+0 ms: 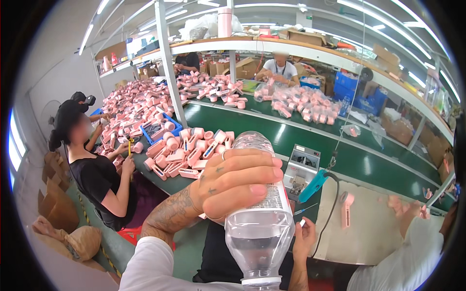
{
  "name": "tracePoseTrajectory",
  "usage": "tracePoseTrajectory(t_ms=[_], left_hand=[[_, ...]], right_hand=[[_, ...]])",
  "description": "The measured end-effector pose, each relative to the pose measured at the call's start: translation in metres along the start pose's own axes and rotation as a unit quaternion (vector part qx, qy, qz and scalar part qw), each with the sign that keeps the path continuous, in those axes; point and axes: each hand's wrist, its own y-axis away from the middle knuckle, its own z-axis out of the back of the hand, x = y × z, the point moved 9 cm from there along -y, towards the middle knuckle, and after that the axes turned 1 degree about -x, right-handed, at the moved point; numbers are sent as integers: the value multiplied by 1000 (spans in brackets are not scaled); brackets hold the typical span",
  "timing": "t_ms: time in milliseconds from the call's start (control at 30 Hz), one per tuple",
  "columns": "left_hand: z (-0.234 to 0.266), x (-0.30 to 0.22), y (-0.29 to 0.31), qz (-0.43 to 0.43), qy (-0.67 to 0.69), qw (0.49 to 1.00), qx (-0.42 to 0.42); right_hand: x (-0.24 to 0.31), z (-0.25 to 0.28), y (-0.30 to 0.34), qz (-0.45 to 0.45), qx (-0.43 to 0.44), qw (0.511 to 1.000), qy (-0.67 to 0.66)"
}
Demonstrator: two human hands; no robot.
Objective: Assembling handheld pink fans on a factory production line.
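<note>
My left hand (242, 182) is wrapped round a clear plastic bottle (257, 237) raised close in front of me. The bottle is tilted with its neck towards me, and some clear liquid shows inside. Lower and to the right, my right hand (304, 240) pinches a small white piece (303, 223) that looks like a bottle cap. Just beyond the right hand hangs a teal electric screwdriver (313, 186) on a cable. A thin blue-tipped tool (306, 209) lies on the bench near the right fingers.
Pink handheld housings (179, 157) with round heads are heaped on the left table, some around a blue crate (167, 127). A metal box-shaped machine (302, 162) stands past the bottle. One pink housing (346, 210) lies on a beige mat (369, 233). Co-workers sit left, right and across.
</note>
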Motion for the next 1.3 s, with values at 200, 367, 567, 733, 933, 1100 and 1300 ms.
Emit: tracePoseTrajectory(t_ms=[200,367,567,733,933,1100,1300], left_hand=[[12,-8,-10,-21,-89,995,32],[19,-7,-14,-43,-124,991,10],[27,-9,-17,-49,-161,986,7],[32,-8,-20,-59,-172,983,7],[31,-7,-17,-52,-174,983,-9],[29,-3,-7,-19,-126,992,16],[14,0,27,24,-6,1000,-4]], right_hand=[[3,-4,0,-2,7,1000,5],[6,-4,2,13,1,1000,12],[0,-5,2,15,5,1000,-13],[-6,-2,2,0,6,1000,-4],[-6,-3,1,2,13,1000,-5],[-4,-6,1,-5,11,1000,14],[-5,-4,4,-9,19,1000,9]])
